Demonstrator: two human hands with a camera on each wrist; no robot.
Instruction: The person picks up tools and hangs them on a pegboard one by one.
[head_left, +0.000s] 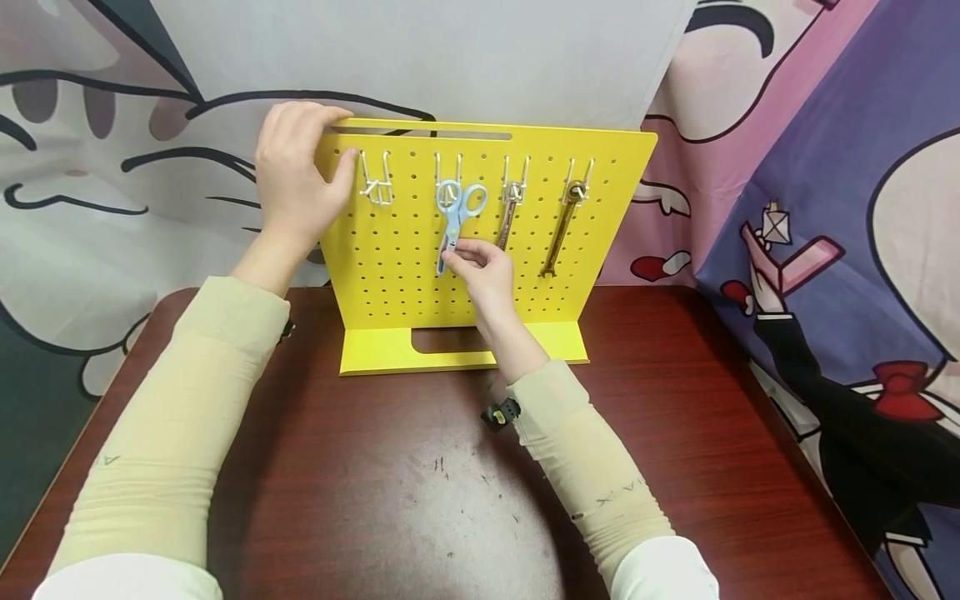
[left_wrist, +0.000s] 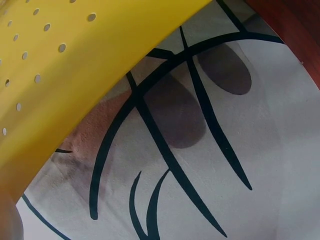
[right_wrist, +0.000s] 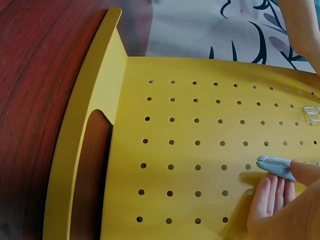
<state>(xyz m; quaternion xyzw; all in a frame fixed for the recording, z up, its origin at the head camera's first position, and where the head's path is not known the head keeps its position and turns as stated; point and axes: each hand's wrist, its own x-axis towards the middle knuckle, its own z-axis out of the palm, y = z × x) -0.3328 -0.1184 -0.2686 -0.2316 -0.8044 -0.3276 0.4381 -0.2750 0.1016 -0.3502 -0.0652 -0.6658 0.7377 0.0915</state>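
Observation:
A yellow pegboard (head_left: 397, 292) stands upright on its base on the table. My left hand (head_left: 303, 167) grips its top left corner, with the thumb on the front face and the fingers over the edge. Light blue scissors (head_left: 453, 218) hang points down, one handle loop at the second white hook (head_left: 447, 193). Near their blades, my right hand (head_left: 487, 271) pinches them between thumb and fingers. In the right wrist view the tip of the scissors (right_wrist: 275, 165) sticks out past the thumb. Just right of that hand hangs a wrench (head_left: 508, 215), partly hidden by it.
Another wrench (head_left: 561, 232) hangs from the rightmost hook. A white wire hook (head_left: 377, 187) sits near my left thumb. The dark red table (head_left: 360, 483) extends in front of the board. Printed cloth (head_left: 817, 183) hangs behind and at the right.

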